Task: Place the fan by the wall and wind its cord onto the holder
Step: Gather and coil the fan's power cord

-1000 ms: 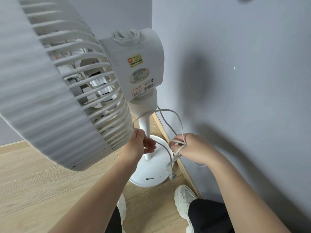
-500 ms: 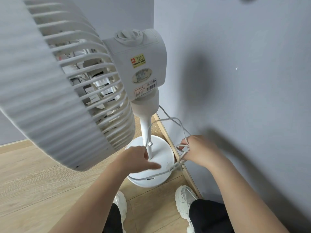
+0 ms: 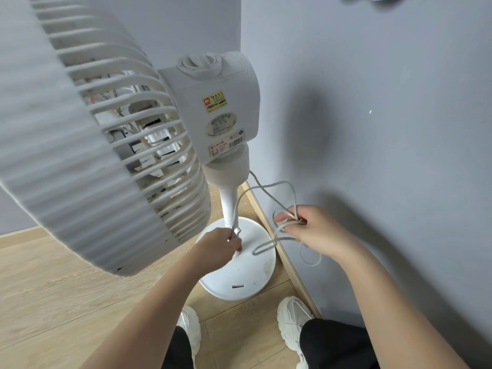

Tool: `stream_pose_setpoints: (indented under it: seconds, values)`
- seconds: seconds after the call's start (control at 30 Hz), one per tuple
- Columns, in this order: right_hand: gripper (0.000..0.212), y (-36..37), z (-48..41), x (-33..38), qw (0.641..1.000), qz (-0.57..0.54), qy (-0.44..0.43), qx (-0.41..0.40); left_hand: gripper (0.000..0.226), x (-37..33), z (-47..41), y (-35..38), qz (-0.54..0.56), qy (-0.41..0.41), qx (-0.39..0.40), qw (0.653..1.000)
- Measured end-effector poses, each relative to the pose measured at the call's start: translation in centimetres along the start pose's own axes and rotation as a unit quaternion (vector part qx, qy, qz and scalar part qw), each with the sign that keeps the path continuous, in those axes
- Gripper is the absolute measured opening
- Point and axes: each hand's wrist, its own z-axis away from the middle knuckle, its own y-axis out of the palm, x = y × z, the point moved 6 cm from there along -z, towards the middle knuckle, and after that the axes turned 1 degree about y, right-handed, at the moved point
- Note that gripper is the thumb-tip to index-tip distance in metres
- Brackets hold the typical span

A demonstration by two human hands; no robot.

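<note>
The fan [image 3: 213, 115] was stood near the wall [image 3: 372, 129]. Cord [image 3: 282, 187] loops were gripped in the right hand [image 3: 311, 230]. What seemed the plug end was pinched by the left hand [image 3: 221, 246].

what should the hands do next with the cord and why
Probably the right hand should feed one loop of the cord toward the pole, where the left hand pinches a strand beside a small clip. Several loose loops bunch in the right hand and one sags over the base, so nothing looks wound yet. The fan already stands close to the wall.
</note>
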Motion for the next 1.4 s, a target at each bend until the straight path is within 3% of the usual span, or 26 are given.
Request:
stream_pose_setpoints:
  seconds: [0.13,0.23,0.33,0.4,0.53,0.63,0.77,0.87,0.97,1.03,1.13,1.27,1.4]
  values:
    - [0.036,0.1,0.6,0.9,0.992,-0.118,-0.003,0.048,0.020,-1.3,0.4,-0.2,0.233,0.005,-0.024,0.972]
    - [0.037,0.2,0.7,1.0,0.981,-0.180,0.008,0.071,0.028,-2.2,0.7,-0.1,0.266,0.031,-0.047,0.962]
    - [0.031,-0.2,0.6,0.8,0.959,-0.275,0.032,0.061,0.052,-2.5,0.8,-0.1,0.288,0.047,-0.056,0.955]
    - [0.026,-0.5,0.4,0.6,0.939,-0.338,0.049,0.048,0.055,-2.7,0.9,-0.3,0.290,0.065,-0.073,0.952]
    - [0.020,-1.2,-0.1,-0.1,0.898,-0.432,0.082,0.000,0.030,-2.8,1.2,-0.9,0.265,0.095,-0.127,0.951]
    - [0.025,-1.5,-0.3,-0.5,0.870,-0.485,0.091,-0.016,0.025,-2.3,0.9,-0.4,0.253,0.065,-0.089,0.961]
    - [0.025,-1.5,-0.2,-0.4,0.847,-0.525,0.087,-0.005,0.031,-2.0,0.7,0.2,0.109,0.060,-0.066,0.990]
    - [0.020,-1.3,0.0,0.2,0.853,-0.516,0.076,0.014,0.010,-2.8,1.2,-0.2,0.197,0.085,-0.094,0.972]
    - [0.017,-0.9,0.3,0.6,0.868,-0.489,0.074,0.040,0.015,-2.7,1.0,-1.3,0.195,0.089,-0.177,0.960]
    - [0.015,-0.5,0.4,0.8,0.882,-0.461,0.072,0.056,0.023,-2.6,1.1,-1.4,0.142,0.081,-0.191,0.968]
    - [0.017,0.0,0.7,1.3,0.906,-0.411,0.067,0.075,0.057,-3.1,1.6,-1.0,0.018,0.112,-0.176,0.978]
    - [0.015,0.1,1.2,1.7,0.918,-0.383,0.072,0.073,0.084,-3.2,1.5,-0.5,-0.035,0.135,-0.140,0.980]
    - [0.018,-0.3,1.3,1.7,0.921,-0.381,0.070,0.038,0.080,-3.5,1.5,-0.2,-0.062,0.180,-0.115,0.975]
